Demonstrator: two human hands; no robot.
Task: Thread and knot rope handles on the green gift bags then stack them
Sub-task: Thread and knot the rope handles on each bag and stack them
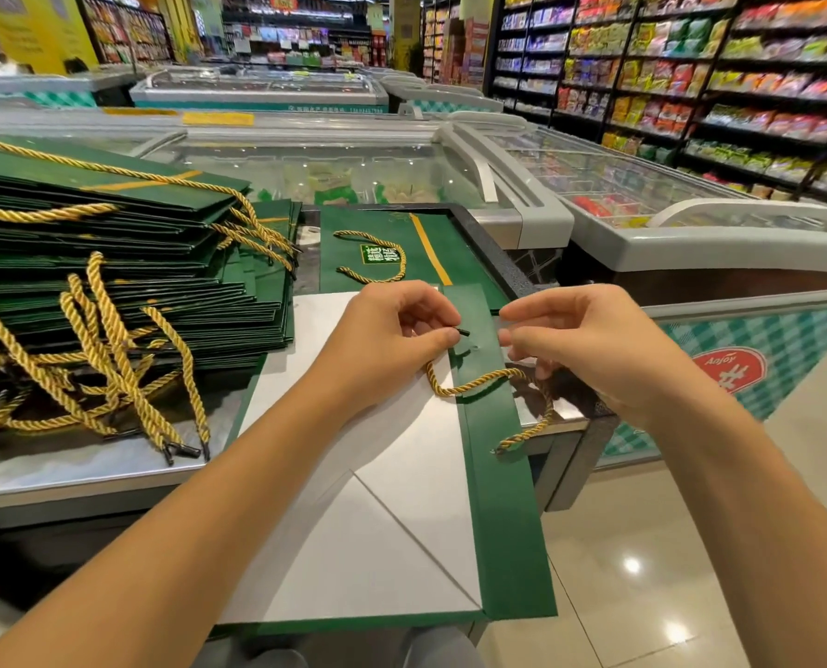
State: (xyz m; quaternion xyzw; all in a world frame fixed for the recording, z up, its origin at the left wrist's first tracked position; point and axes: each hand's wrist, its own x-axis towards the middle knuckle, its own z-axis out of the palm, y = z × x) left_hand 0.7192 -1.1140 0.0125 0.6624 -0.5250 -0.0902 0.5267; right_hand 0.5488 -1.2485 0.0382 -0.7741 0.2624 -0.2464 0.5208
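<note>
Mid-task: left hand (397,330) pinching rope (479,380) tip at bag (493,474) hole; right hand (590,349) loosely curled, contents unclear; finished stack (112,262) at counter's left edge.

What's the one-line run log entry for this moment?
step: threading | left hand: pinches rope tip at bag flap hole | right hand: steadies flap | finished stack: left

Bare forearms, grey trousers (431,648)

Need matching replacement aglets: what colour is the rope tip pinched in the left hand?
Black tip on gold twisted rope, head view.
</note>
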